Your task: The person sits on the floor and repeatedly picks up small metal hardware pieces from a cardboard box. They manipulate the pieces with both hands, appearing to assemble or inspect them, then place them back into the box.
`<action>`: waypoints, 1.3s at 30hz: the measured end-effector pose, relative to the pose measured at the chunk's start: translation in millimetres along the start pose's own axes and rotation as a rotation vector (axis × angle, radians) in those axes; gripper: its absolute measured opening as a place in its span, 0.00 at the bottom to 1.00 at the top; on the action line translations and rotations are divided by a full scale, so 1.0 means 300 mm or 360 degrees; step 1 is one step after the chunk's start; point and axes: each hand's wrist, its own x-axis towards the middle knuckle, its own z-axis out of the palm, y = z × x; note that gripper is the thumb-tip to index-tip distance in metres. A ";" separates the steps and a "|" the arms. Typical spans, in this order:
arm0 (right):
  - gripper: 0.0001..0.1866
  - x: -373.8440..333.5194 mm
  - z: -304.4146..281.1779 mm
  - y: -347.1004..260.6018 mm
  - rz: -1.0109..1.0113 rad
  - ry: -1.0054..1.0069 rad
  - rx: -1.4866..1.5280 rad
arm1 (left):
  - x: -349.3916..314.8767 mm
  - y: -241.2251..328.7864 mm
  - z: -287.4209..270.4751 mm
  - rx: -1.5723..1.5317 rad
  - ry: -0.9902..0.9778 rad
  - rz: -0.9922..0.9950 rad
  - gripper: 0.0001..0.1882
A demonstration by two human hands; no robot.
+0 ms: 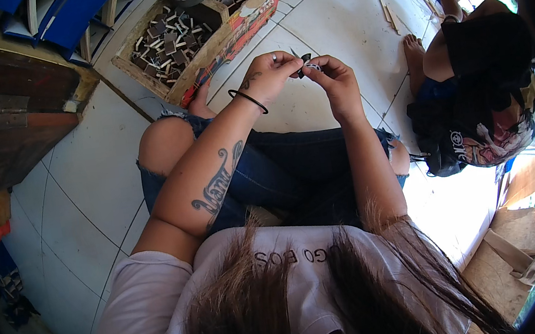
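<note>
I sit on a white tiled floor with my knees up in torn blue jeans. My left hand (271,73) and my right hand (331,74) meet in front of me, above the floor. Together they pinch a small dark piece (303,60) with a pale bit beside it. The fingertips of both hands are closed on it. A black band circles my left wrist, and the left forearm bears a tattoo. What the small piece is I cannot tell.
A cardboard box (224,35) full of small dark and pale pieces stands on the floor ahead. Another person (478,84) in dark clothes sits at my right. Blue-and-white furniture stands at the upper left, a dark wooden piece (8,125) at the left.
</note>
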 end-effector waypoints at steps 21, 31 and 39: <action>0.08 0.001 0.003 0.016 0.0014 0.0150 0.0030 | 0.001 0.021 -0.001 0.0687 0.0152 0.0368 0.10; 0.07 0.006 -0.006 0.012 0.0027 0.0080 -0.0014 | -0.001 0.010 0.018 0.0652 0.0299 0.0331 0.10; 0.08 0.006 -0.002 0.019 0.0020 0.0098 -0.0028 | 0.021 -0.009 -0.016 0.0564 0.0061 0.0260 0.10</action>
